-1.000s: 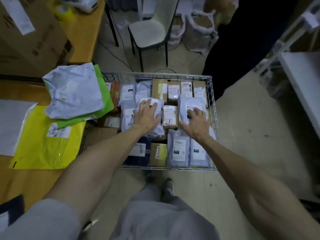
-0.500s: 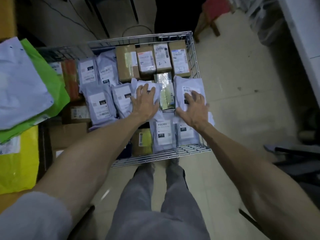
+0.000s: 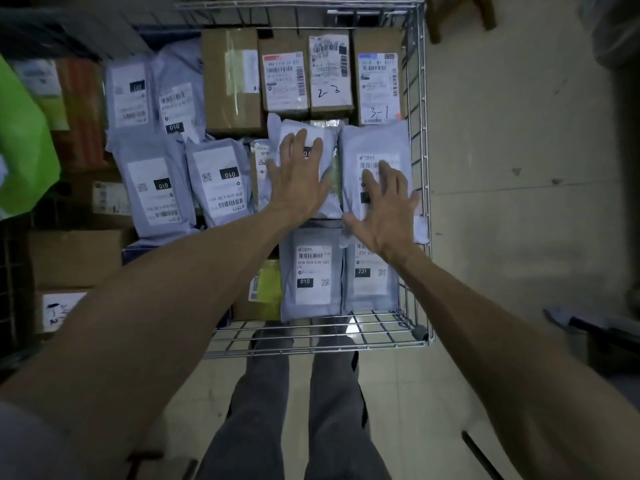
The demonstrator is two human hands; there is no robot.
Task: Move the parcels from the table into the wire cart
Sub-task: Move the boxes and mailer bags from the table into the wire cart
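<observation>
Two grey poly-mailer parcels lie flat, side by side, on top of the load in the wire cart (image 3: 419, 133), labels up, long axes running from the near end to the far end. The left hand (image 3: 298, 174) rests flat on the left parcel (image 3: 289, 128), fingers straight and spread, gripping nothing. The right hand (image 3: 384, 209) presses the right parcel (image 3: 379, 140) the same way, palm down, fingers splayed; this parcel lies against the cart's right-hand wire wall. Beyond them a row of taped cardboard boxes (image 3: 232, 81) with printed labels closes off the far end. More soft, wrinkled grey mailers (image 3: 156, 192) lie to the left, and two others (image 3: 310, 271) sit at the near end, partly under the pressed pair. A yellow packet (image 3: 268, 282) shows lower down. A green bag (image 3: 24, 150) is at the left edge.
</observation>
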